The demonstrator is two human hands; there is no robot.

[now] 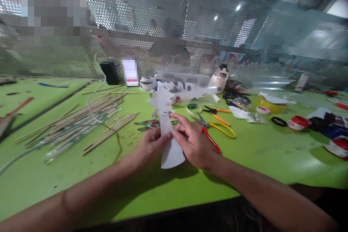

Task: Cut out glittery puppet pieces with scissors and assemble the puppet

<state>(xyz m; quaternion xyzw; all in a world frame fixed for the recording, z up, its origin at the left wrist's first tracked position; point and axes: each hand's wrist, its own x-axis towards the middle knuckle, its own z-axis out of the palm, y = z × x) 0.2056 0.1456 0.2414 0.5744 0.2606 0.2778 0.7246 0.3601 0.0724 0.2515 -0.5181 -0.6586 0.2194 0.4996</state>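
Observation:
A white paper cutout (170, 154) with a fanned lower end and a jagged upper part is held up above the green table, between both hands. My left hand (152, 141) pinches its left edge, thumb on the near face. On the right edge, my right hand (191, 139) grips it with the thumb, its index finger stretched upward along the paper. Behind the left hand lie red and green painted pieces (148, 125). Just beyond the right hand are scissors (214, 127) with one yellow and one red handle, and orange-handled pliers (217, 111).
Bundles of wooden sticks (73, 121) and a white cable (91, 103) spread across the left side. A phone (130, 72) stands at the back near a black box (109, 73). Tape rolls (298, 123) and a yellow container (272, 106) lie right. A perforated metal screen (152, 14) rises behind.

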